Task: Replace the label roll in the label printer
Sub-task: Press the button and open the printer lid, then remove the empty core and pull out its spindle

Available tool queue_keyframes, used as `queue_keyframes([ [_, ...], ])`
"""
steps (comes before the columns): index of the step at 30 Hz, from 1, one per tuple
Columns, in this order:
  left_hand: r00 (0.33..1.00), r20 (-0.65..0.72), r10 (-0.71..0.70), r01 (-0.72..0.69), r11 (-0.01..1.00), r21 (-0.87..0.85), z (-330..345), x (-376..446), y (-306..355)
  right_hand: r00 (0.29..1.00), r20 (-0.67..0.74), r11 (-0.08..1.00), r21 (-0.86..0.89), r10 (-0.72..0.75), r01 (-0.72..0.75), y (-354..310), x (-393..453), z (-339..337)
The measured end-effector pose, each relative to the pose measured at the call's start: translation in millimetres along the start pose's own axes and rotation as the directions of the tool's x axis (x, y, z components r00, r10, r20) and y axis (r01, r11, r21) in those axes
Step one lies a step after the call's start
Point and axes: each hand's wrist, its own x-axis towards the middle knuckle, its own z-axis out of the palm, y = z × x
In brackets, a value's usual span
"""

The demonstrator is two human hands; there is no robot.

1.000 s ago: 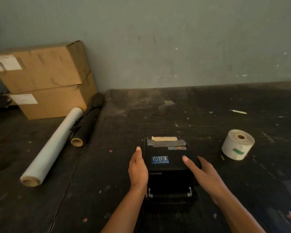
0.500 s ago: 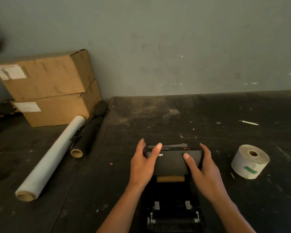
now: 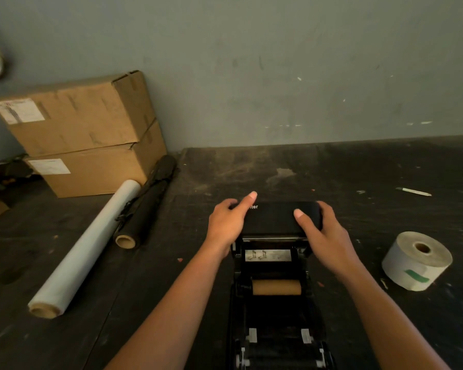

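The black label printer (image 3: 275, 332) stands on the dark table right in front of me, its lid (image 3: 274, 218) swung up and back. My left hand (image 3: 229, 222) grips the lid's left end and my right hand (image 3: 322, 236) grips its right end. Inside the bay lies a bare brown cardboard core (image 3: 276, 287) between the holders. A full white label roll (image 3: 417, 260) with a green tape strip lies on the table to the right of the printer, apart from both hands.
Two stacked cardboard boxes (image 3: 86, 134) stand at the back left against the wall. A clear stretch-film roll (image 3: 83, 249) and a black roll (image 3: 145, 204) lie left of the printer. A small white stick (image 3: 413, 191) lies at the back right.
The closed lid has been lifted by both hands and swung fully back, which exposed the bay and the cardboard core. The camera has come closer and tilted down.
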Motion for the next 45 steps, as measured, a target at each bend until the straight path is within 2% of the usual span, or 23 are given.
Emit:
queue_keyframes([
  [9, 0.990, 0.122, -0.069, 0.071, 0.997, -0.014, 1, 35, 12, 0.998, -0.018, 0.997, -0.046, 0.062, -0.063, -11, 26, 3],
  [17, 0.991, 0.095, -0.093, 0.100, 0.992, -0.070, 3, 42, 11, 0.997, -0.038, 0.997, -0.040, 0.071, -0.073, -14, 30, 4],
  [19, 0.992, 0.070, -0.103, 0.111, 0.988, -0.112, 3, 42, 9, 0.996, -0.033, 0.996, -0.024, 0.082, -0.083, -14, 30, 4],
  [21, 0.988, 0.082, -0.130, 0.146, 0.961, -0.235, -2, 38, 0, 0.994, -0.014, 0.994, 0.018, 0.110, -0.110, -15, 29, 3],
  [23, 0.984, 0.072, -0.163, 0.178, 0.914, -0.364, -8, 32, -16, 0.992, 0.022, 0.984, 0.121, 0.127, -0.129, -14, 25, -1],
  [25, 0.982, 0.000, -0.191, 0.176, 0.904, -0.390, -14, 19, -37, 0.993, 0.013, 0.968, 0.225, 0.116, -0.116, -7, 14, -6],
  [27, 0.983, -0.073, -0.168, 0.137, 0.940, -0.312, -18, 1, -64, 0.993, -0.048, 0.961, 0.262, 0.107, -0.090, 9, -3, -10],
  [30, 0.992, -0.098, -0.082, 0.069, 0.989, -0.132, -19, -37, -105, 0.981, -0.109, 0.960, 0.250, 0.158, -0.127, 43, -37, -5],
  [33, 0.997, -0.030, 0.066, -0.064, 0.996, 0.065, -11, -63, -134, 0.976, -0.064, 0.972, 0.130, 0.207, -0.198, 75, -68, 13],
  [36, 0.980, 0.042, 0.196, -0.200, 0.940, 0.276, 1, -72, -149, 0.982, 0.034, 0.982, -0.054, 0.185, -0.183, 89, -85, 30],
  [42, 0.961, 0.041, 0.273, -0.268, 0.886, 0.380, 17, -72, -148, 0.980, 0.141, 0.956, -0.279, 0.137, -0.094, 91, -87, 37],
  [45, 0.959, 0.052, 0.277, -0.274, 0.875, 0.399, 21, -72, -145, 0.978, 0.168, 0.942, -0.330, 0.120, -0.059, 92, -85, 36],
])
